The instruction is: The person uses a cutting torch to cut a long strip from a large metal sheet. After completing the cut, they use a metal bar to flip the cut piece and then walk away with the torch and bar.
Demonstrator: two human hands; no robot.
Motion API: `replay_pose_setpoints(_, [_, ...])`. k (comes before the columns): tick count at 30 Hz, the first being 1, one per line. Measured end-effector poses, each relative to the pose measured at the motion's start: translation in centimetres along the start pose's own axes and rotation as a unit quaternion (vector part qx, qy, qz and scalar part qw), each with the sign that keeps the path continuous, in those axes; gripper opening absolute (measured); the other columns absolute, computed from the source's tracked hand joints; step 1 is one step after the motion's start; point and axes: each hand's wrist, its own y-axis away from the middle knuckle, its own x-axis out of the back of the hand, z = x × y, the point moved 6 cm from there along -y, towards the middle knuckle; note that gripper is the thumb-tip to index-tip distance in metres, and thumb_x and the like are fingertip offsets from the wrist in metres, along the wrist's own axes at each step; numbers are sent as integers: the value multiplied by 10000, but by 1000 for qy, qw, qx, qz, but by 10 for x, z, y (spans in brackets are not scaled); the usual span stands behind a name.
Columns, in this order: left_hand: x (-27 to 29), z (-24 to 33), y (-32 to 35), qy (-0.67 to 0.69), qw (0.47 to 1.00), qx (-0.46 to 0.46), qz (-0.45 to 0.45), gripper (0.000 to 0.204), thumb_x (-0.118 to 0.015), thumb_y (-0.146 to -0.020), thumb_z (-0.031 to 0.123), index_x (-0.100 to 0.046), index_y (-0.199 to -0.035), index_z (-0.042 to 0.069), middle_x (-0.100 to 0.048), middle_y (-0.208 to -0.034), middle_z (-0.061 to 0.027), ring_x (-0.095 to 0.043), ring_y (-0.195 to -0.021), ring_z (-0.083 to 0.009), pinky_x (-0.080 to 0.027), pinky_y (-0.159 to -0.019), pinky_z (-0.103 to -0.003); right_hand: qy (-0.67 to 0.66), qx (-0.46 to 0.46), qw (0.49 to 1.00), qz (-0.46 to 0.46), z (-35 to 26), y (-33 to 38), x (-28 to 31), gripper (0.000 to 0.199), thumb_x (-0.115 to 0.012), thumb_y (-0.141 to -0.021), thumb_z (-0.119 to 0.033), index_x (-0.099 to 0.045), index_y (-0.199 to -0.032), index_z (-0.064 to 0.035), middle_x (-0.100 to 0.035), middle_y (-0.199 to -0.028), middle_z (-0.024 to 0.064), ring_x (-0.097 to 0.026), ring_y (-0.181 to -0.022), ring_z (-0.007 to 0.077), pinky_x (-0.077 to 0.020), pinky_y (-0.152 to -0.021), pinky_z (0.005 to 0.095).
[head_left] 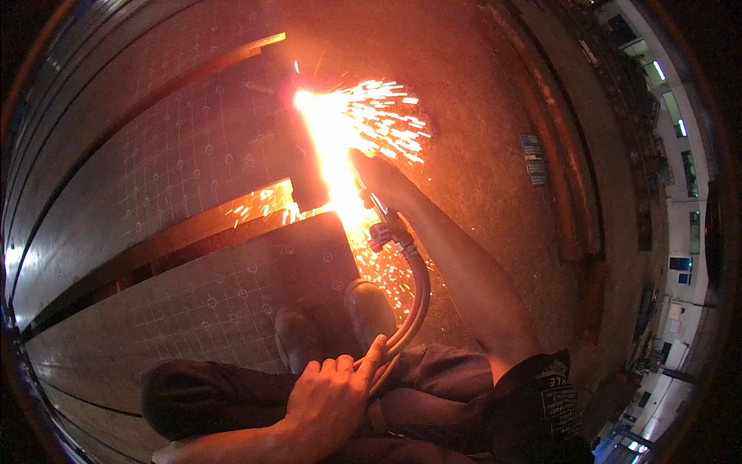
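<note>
SITE TYPE: metal-fabrication workshop | PROCESS EVIDENCE: hand torch point(384, 214) fed by hoses point(422, 286); bright sparks point(382, 116) spraying beside metal plates point(224, 309) marked with pale grid lines and circles | STOCK: long metal bars point(558, 170) along brown floor point(479, 209) | BUILDING: pale far wall point(702, 255); lit strip lights point(659, 70)

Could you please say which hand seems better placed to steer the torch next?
Probably the right hand: it is at the torch, near the sparks, while the left hand is farther back at the hoses.
</note>
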Motion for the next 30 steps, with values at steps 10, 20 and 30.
replay_pose_setpoints(10, [-1, 0, -1, -18, 1000, 7, 3, 701, -526, -863, 133, -268, -1513, 72, -603, -826, -91, -610, -728, -213, -482, -664, -342, 78, 116, 990, -10, 14, -19, -3, 359, -481, -946, -348, -593, -924, -8, -535, -637, 70, -520, -456, 175, -472, -426, 346])
replay_pose_setpoints(20, [-3, 0, -6, -4, 999, 2, -32, 710, -552, -864, 161, -268, -1510, 82, -598, -814, -101, -620, -719, -225, -500, -631, -360, 147, -42, 988, 36, -12, -2, 1, 562, -349, -986, -454, -613, -916, 37, -621, -743, 175, -602, -534, 260, -510, -526, 408])
replay_pose_setpoints(30, [-10, -1, 2, 1, 1000, 18, -11, 692, -547, -884, 210, -264, -1509, 117, -596, -812, -114, -638, -708, -264, -530, -638, -407, 165, 44, 984, 46, -18, -2, -9, 681, -366, -954, -577, -681, -906, 24, -671, -888, 253, -657, -894, 367, -483, -821, 477])
